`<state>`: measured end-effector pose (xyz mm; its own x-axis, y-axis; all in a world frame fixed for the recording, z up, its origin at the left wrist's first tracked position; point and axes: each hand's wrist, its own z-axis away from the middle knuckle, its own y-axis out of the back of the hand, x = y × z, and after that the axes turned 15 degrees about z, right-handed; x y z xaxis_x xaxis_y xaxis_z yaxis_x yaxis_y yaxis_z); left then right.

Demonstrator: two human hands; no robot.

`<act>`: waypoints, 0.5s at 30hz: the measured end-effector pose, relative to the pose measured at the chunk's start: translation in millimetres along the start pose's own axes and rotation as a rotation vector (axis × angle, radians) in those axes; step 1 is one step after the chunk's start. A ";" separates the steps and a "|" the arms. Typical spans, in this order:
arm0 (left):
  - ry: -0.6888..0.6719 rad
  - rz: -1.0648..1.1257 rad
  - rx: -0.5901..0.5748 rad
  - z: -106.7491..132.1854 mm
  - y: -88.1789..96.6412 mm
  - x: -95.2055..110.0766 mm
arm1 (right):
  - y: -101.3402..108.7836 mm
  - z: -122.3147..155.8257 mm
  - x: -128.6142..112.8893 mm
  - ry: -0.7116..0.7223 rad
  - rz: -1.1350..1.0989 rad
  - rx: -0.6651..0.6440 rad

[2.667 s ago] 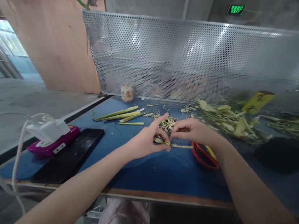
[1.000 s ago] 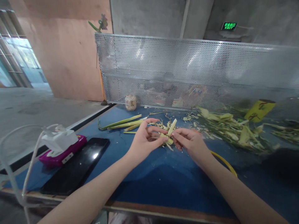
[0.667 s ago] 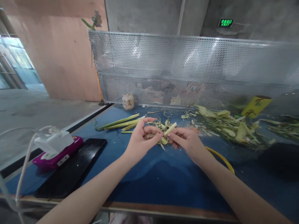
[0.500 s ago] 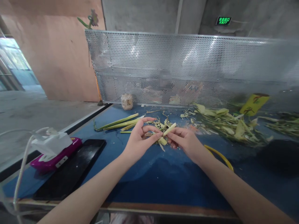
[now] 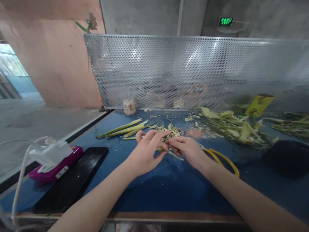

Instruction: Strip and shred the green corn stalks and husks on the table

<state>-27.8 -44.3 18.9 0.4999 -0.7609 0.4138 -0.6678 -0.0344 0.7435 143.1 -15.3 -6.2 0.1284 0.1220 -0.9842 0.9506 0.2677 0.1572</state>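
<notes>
My left hand (image 5: pixel 149 149) is over the middle of the table, its fingers bent but spread and the thumb apart. Its fingertips almost meet those of my right hand (image 5: pixel 187 149), which is closed in a pinch on a bit of pale plant stalk, mostly hidden by the fingers. A thin pale strip (image 5: pixel 176 156) shows just below the right fingers. Behind both hands lies a pile of shredded plant scraps (image 5: pixel 175 129). Several long yellow-green stalks (image 5: pixel 125 129) lie to the left of it.
Yellow-handled scissors (image 5: pixel 228 161) lie by my right forearm. A heap of peeled leaves (image 5: pixel 231 125) and a yellow container (image 5: pixel 259 105) are at the right. A black phone (image 5: pixel 72 177) and purple power strip (image 5: pixel 58 166) sit left. A perforated metal screen (image 5: pixel 149 64) stands behind, with a jar (image 5: pixel 129 107) before it.
The pale stalk piece that stood up between both hands is no longer visible there. My left fingers have spread and turned over toward the right hand. More of the scissors shows.
</notes>
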 end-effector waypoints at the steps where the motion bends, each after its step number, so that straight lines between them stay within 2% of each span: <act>1: -0.017 -0.027 0.012 0.0 -0.2 0.2 | 0.5 -1.2 1.6 -0.015 -0.027 0.006; 3: -0.028 -0.043 0.031 0.0 -2.5 0.5 | 1.9 -2.2 3.5 -0.059 -0.031 0.003; 5: 0.023 0.005 0.028 0.3 -7.2 0.7 | 3.0 -1.5 4.0 -0.094 0.064 -0.040; 10: 0.327 0.343 -0.039 4.6 -19.7 2.0 | 1.6 4.2 0.8 -0.091 0.390 -0.220; 12: 0.431 0.430 -0.058 6.6 -21.5 2.0 | 0.7 5.4 -0.4 -0.086 0.445 -0.265; 15: 0.512 0.458 -0.104 7.3 -20.9 0.9 | 0.9 4.5 1.4 -0.063 0.468 -0.283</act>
<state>-17.5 -49.0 -0.1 0.3944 -0.2812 0.8749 -0.8304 0.2987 0.4703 145.3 -19.2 -7.8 0.5440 0.2350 -0.8055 0.6759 0.4461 0.5866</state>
